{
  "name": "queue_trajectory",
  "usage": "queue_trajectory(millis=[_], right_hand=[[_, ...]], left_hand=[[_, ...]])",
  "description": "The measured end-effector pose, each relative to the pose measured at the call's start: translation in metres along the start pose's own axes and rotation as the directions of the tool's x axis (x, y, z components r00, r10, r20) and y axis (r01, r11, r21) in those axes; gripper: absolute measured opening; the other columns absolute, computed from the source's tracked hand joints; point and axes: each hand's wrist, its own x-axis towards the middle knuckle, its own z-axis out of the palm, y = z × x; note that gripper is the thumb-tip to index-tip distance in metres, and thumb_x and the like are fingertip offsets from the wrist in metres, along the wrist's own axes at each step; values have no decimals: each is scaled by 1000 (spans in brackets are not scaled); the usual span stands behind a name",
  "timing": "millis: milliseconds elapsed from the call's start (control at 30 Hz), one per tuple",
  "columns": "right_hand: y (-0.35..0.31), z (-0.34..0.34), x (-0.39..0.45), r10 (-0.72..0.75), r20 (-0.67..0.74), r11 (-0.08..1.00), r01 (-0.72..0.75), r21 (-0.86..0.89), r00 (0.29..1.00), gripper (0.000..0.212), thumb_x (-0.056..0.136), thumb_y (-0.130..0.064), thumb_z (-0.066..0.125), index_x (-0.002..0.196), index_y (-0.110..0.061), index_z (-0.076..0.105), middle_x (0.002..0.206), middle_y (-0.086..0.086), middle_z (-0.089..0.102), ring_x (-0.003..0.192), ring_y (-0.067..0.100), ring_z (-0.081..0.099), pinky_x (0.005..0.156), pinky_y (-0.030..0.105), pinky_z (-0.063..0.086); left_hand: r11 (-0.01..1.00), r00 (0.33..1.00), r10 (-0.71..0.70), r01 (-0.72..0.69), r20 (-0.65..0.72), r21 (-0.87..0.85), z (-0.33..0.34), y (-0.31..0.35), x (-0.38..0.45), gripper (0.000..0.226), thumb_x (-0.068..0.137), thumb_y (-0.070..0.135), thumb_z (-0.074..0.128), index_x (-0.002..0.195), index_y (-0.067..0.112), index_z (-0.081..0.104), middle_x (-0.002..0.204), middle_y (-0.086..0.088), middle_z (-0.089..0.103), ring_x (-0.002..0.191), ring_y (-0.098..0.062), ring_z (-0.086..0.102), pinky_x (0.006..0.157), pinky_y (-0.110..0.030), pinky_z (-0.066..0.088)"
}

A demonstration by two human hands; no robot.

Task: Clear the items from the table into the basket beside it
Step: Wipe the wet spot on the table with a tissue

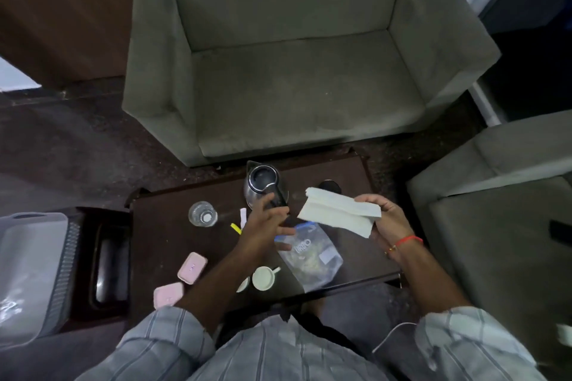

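On the dark wooden table (173,244) stands a steel kettle (263,182) with a black handle. My left hand (266,223) is wrapped around that handle. My right hand (387,219) holds a folded white napkin (337,210) above the table's right part. Below the napkin lies a clear plastic bag (312,260) of snacks. A drinking glass (202,213), a yellow slip (236,228), a white slip (243,216), two pink cases (192,267) (168,294) and a white cup (263,278) also lie on the table. The grey basket (62,260) stands at the left, beside the table.
A grey armchair (294,71) stands beyond the table and another seat (495,210) to the right. A black round object (329,185) sits behind the napkin. A dark tray-like stand (108,257) lies between basket and table. The basket holds clear plastic.
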Motion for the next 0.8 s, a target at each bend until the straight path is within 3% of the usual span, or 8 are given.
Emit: queue_trajectory(millis=[167,267,400,533,600,700,800], right_hand=[[7,-23,81,-46,-154,980,15,-198,987,19,79,20,62,88,5,69,83,18,65,71,22,57,63,28,51],[17,-23,123,-79,-171,948,21,-319,982,25,79,19,60,102,16,70,93,26,69,74,23,60,68,26,53],[35,-18,165,-66,-171,893,-18,-449,983,27,83,15,56,101,10,75,108,30,72,93,30,67,91,45,55],[47,-15,180,-61,-190,789,-69,-611,980,24,85,-1,62,97,-9,81,110,15,76,100,28,70,86,29,53],[52,-16,183,-68,-166,729,-64,-682,984,25,87,-4,60,99,-13,80,113,14,75,104,30,69,89,29,54],[54,-13,186,-83,-161,685,-61,-726,983,33,87,3,52,103,-9,79,117,19,73,111,36,66,98,33,52],[53,-7,190,-114,-91,654,6,-756,989,36,84,11,49,105,1,76,120,22,70,118,37,62,103,30,44]], left_hand=[[991,995,-83,87,-51,97,20,-37,1,43,106,12,55,147,19,45,129,-15,69,78,-23,70,59,-34,57],[968,984,-158,172,-88,183,26,-51,-5,35,105,18,57,139,23,55,127,-11,70,90,-22,69,64,-32,55],[954,973,-181,209,-140,214,24,-67,-14,27,105,25,57,131,26,63,123,-1,73,91,-19,71,69,-32,54],[942,967,-188,227,-173,248,19,-75,-13,25,107,28,55,129,28,65,122,2,73,105,-29,74,69,-32,55],[940,967,-181,225,-182,258,17,-75,-9,24,107,29,53,128,29,66,121,3,73,105,-30,75,71,-34,56],[938,969,-170,215,-181,272,16,-74,-1,20,107,33,53,120,36,67,117,7,74,99,-25,76,73,-36,58],[938,971,-165,209,-173,276,18,-73,5,17,106,37,53,113,43,67,112,12,76,94,-17,76,71,-34,59]])
